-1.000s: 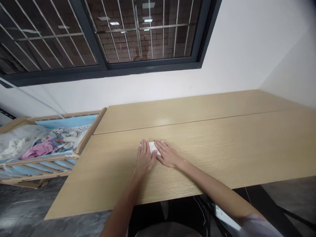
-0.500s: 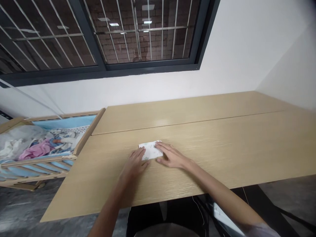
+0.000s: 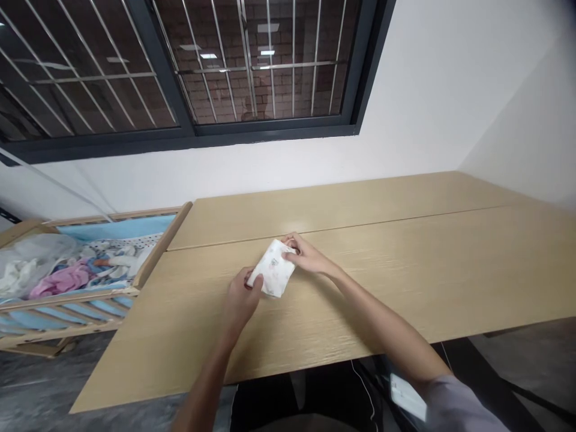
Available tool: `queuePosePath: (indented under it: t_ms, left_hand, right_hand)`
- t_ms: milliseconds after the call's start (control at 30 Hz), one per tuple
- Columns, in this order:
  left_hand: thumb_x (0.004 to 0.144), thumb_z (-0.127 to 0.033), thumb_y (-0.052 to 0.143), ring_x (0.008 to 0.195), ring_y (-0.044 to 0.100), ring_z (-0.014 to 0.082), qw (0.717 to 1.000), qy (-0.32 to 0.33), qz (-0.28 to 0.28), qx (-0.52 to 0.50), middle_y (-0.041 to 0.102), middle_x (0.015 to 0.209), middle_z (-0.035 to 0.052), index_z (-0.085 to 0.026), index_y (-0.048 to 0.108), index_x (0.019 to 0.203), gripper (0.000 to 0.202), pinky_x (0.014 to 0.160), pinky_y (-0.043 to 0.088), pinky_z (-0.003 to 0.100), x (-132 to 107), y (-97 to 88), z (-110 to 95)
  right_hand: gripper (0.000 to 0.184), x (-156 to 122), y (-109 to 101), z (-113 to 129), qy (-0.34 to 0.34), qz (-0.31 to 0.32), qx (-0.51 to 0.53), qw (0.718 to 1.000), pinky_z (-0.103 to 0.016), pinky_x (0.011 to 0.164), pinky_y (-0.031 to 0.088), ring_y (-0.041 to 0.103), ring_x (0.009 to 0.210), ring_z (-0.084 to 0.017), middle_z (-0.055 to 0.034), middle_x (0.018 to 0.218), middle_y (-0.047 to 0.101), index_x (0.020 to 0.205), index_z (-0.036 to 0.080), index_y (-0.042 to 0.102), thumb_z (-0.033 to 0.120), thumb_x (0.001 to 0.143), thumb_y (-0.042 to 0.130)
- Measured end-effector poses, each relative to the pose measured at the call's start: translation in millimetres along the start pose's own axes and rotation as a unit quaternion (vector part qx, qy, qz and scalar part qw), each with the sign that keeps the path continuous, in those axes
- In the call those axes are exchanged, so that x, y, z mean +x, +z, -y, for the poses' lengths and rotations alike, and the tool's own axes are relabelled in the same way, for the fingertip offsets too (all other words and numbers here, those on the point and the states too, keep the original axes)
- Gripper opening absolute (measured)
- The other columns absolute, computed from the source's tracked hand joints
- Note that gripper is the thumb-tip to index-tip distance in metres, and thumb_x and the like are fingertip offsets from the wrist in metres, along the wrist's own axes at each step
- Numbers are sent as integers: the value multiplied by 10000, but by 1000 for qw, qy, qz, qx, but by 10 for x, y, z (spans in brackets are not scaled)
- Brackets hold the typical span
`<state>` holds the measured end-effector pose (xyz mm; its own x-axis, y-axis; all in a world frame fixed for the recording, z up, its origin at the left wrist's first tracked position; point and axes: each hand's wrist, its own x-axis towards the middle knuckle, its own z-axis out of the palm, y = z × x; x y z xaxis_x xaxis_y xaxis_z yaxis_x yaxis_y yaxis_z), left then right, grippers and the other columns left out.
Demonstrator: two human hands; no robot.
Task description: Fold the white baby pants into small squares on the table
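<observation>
1. Item: small folded cloth [image 3: 273, 275], white with a faint scattered print. It is folded down to a compact, roughly square packet and held tilted, its far corner raised and its near edge low over the table [image 3: 405, 270]. I cannot tell whether that near edge touches the wood.

2. Left hand [image 3: 240, 297]: closed in a pinch on the near-left corner of the cloth, thumb on top, remaining fingers curled beneath and mostly hidden.

3. Right hand [image 3: 308, 257]: closed on the far-right corner of the cloth, fingertips gripping the edge, forearm stretched across the tabletop. A pale sleeve covers the upper arm.

4. Position: the packet sits between the two hands, near the seam where the two light wood boards meet, towards the left half of the table.

5. Progress, by judgement: the folding looks largely complete, since the piece is already small, layered and neat-edged. What appears outstanding is a final fold or setting it down somewhere; no stack of finished pieces shows on the table.

6. Adjacent: wooden cot [image 3: 148, 264] against the table's left end, with a blue lining, holding a loose heap of garments [image 3: 67, 273] in white, pink and patterned fabric, unfolded.

7. Background: white wall and a dark-framed barred window [image 3: 189, 66] above.
</observation>
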<state>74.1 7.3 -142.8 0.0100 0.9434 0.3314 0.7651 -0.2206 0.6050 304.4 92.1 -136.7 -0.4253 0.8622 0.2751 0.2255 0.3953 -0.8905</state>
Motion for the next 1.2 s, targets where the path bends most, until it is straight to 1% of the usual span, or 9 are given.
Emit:
queuePosePath:
  t_ms: [100, 333, 467, 567, 667, 767, 900, 1033, 1200]
  left_hand:
    - [954, -437, 503, 674, 665, 179, 994, -91, 46, 24, 688, 748, -10, -187, 533, 1232, 376, 675, 503, 276, -42, 76, -47]
    - [958, -379, 529, 859, 707, 300, 970, -152, 87, 167, 732, 925, 127, -175, 577, 1134, 273, 742, 500, 371, -101, 408, 85]
    - [1001, -408, 455, 1028, 671, 325, 968, -118, 72, 210, 719, 1035, 167, -148, 608, 1140, 332, 902, 487, 422, -259, 371, 12]
    - [1014, -410, 420, 1211, 585, 329, 970, -14, 17, 242, 638, 1292, 203, -114, 585, 1269, 424, 1013, 445, 447, -487, 463, -127]
    - [996, -419, 464, 1332, 492, 370, 960, 66, -3, 272, 533, 1443, 231, -87, 533, 1382, 515, 1014, 457, 480, -715, 651, -240]
    - [995, -421, 477, 1223, 573, 403, 950, 73, 37, 302, 642, 1275, 256, -56, 644, 1263, 482, 980, 476, 524, -837, 777, -273]
    - [1002, -410, 483, 1272, 549, 409, 947, 79, 44, 308, 610, 1339, 258, -82, 623, 1323, 480, 992, 479, 529, -850, 777, -229]
    - [996, -403, 511, 1375, 465, 403, 947, 83, 24, 309, 436, 1530, 249, -123, 496, 1464, 546, 1018, 475, 504, -851, 772, -186]
    - [996, -386, 519, 1391, 452, 389, 950, 72, 32, 303, 427, 1543, 229, -133, 497, 1462, 531, 1035, 462, 487, -850, 804, -200]
  right_hand:
    - [528, 242, 19, -64, 40, 16, -17, 999, -263, 662, 462, 594, 753, -157, -12, 924, 632, 1298, 197, 444, 391, 867, 681]
    - [359, 473, 404, -628, 108, 27, -162, 981, -297, 826, 496, 641, 944, -188, -91, 1088, 687, 1117, 145, 600, 251, 811, 757]
    - [326, 400, 416, -562, 92, 24, -182, 979, -369, 933, 487, 638, 1053, -237, -142, 1175, 678, 1171, 134, 615, 251, 875, 689]
    - [405, 257, 405, -292, -9, 43, -245, 969, -468, 1101, 377, 530, 1287, -300, -189, 1378, 587, 1331, 142, 570, 328, 972, 570]
    - [500, 65, 486, -81, -153, 156, -295, 930, -476, 1204, 254, 364, 1462, -279, -118, 1590, 408, 1505, 227, 443, 415, 1041, 428]
    - [514, -86, 596, -111, -208, 288, -281, 892, -420, 1243, 205, 275, 1519, -228, -55, 1630, 351, 1547, 257, 397, 420, 1061, 369]
    - [519, -44, 566, -365, -186, 347, -266, 880, -390, 1265, 147, 217, 1540, -193, -27, 1643, 309, 1576, 268, 339, 401, 1075, 319]
    - [547, 254, 378, -542, -158, 321, -289, 888, -400, 1277, 73, 169, 1551, -190, -19, 1667, 219, 1604, 265, 247, 403, 1076, 297]
    - [585, 522, 297, -642, -113, 287, -293, 905, -415, 1279, 83, 164, 1552, -224, -90, 1664, 190, 1598, 172, 269, 401, 1063, 334]
